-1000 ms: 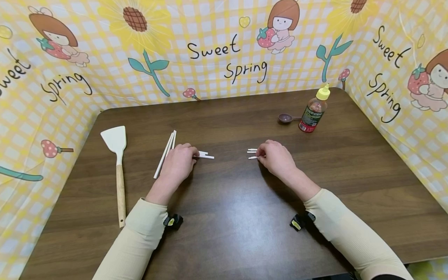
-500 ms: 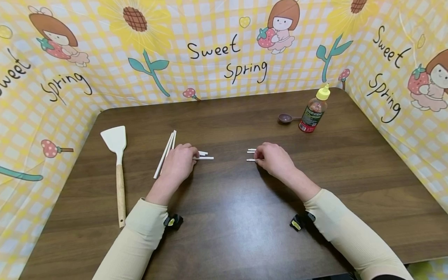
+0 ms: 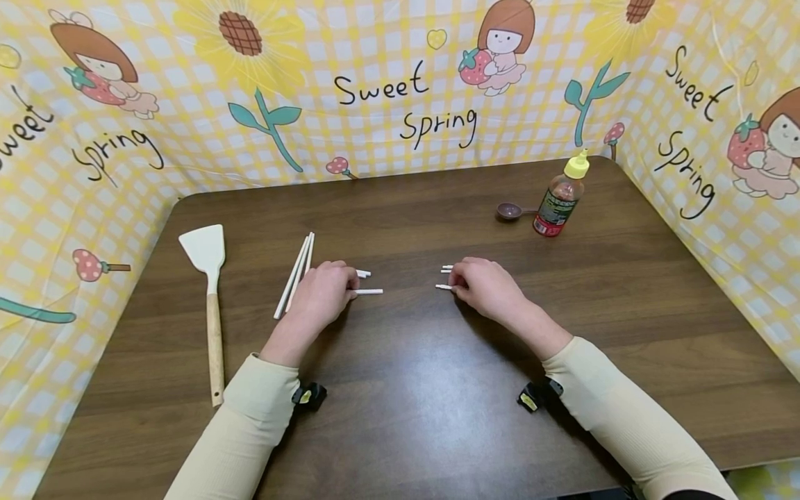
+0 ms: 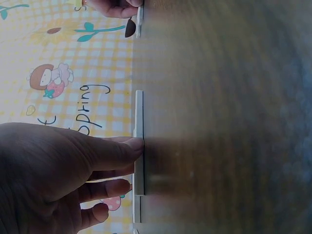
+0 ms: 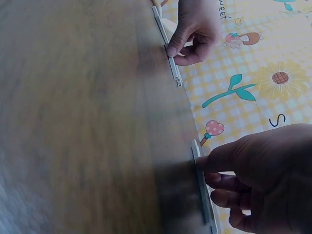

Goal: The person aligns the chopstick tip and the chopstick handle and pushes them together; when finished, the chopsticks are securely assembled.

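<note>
My left hand (image 3: 321, 292) pinches a thin white rod (image 3: 371, 292) between thumb and fingers, low over the brown table. Just behind it lie other white rods (image 3: 364, 274), partly hidden by the fingers. Across a gap, my right hand (image 3: 490, 283) grips a second white rod (image 3: 443, 287) whose narrower tip points left. Two more rod ends (image 3: 446, 269) show behind those fingers. The left wrist view shows the left thumb on the side of its rod (image 4: 139, 114). In the right wrist view, the right thumb presses the other rod (image 5: 200, 183) near its stepped end.
Several longer white rods (image 3: 294, 278) lie left of the left hand. Further left is a white spatula (image 3: 214, 312) with a wooden handle. A yellow-capped sauce bottle (image 3: 556, 205) stands at the back right beside a dark measuring spoon (image 3: 509, 211). Patterned cloth (image 3: 387, 153) surrounds the table (image 3: 400, 396).
The left hand's rod has shifted toward me, away from the rods behind it. My right hand has slid its rod a little left and nearer to me.
</note>
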Available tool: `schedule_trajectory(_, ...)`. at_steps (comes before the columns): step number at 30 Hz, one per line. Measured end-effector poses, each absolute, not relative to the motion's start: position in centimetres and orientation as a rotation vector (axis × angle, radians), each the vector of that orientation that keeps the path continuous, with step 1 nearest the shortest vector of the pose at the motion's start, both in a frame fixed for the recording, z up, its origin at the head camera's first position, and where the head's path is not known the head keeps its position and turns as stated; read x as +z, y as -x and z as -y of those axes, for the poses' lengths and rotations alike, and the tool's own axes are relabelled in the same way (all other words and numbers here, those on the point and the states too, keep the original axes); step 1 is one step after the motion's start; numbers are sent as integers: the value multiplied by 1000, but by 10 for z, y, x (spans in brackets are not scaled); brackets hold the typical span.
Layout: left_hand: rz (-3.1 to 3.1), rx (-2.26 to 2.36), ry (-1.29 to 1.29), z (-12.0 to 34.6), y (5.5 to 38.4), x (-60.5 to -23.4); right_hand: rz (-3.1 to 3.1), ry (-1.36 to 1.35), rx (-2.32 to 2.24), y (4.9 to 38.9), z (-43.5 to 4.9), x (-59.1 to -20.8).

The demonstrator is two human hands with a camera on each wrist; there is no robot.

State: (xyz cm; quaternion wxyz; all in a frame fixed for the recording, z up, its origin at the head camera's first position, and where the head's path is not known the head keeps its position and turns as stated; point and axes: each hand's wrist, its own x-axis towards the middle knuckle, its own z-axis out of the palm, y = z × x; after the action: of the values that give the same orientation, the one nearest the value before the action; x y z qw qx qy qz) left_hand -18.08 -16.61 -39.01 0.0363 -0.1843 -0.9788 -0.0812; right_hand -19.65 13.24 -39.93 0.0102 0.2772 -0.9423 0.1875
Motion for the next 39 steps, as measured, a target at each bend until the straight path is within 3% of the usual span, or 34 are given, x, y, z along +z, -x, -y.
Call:
schedule_trajectory(17,2926,-289,657,159,181,-389,2815,-874,680,198,-129,-402)
schedule_trajectory(24,2871,-520,697,155,180,-386,2696,-1004,958,198,-126,-402)
schedule_trajectory(39,2795,-741,885,145,177,-386,2575,-1164,1037,196,-124,-401)
